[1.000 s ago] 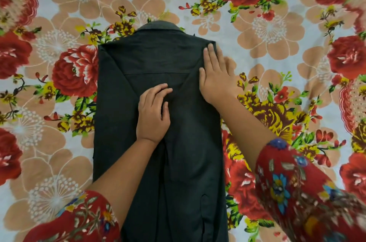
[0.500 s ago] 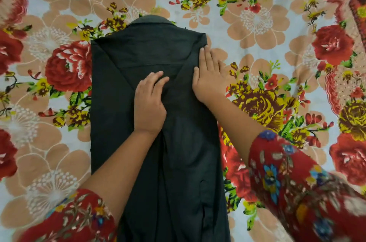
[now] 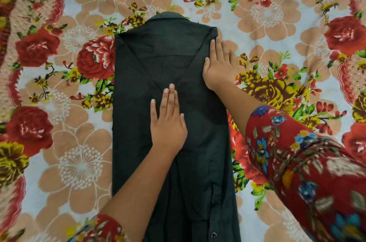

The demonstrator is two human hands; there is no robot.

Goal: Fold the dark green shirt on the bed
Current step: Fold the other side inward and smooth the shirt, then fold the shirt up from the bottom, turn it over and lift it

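Note:
The dark green shirt (image 3: 168, 59) lies face down on the bed as a long narrow strip, both sides folded in over its back, the collar at the far end. My left hand (image 3: 168, 121) lies flat on the middle of the strip, fingers straight and pointing away from me, where the two folded-in sides meet. My right hand (image 3: 219, 65) presses flat on the shirt's right edge near the shoulder, fingers straight, partly on the bedsheet. The shirt's lower end runs out of view at the bottom.
A floral bedsheet (image 3: 267, 14) with red, peach and yellow flowers covers the bed all around the shirt. My red patterned sleeves fill the bottom right and bottom left corners.
My left hand has straightened its fingers and slid toward me along the shirt's middle. The right hand stays at the right shoulder edge. The view has drawn back a little.

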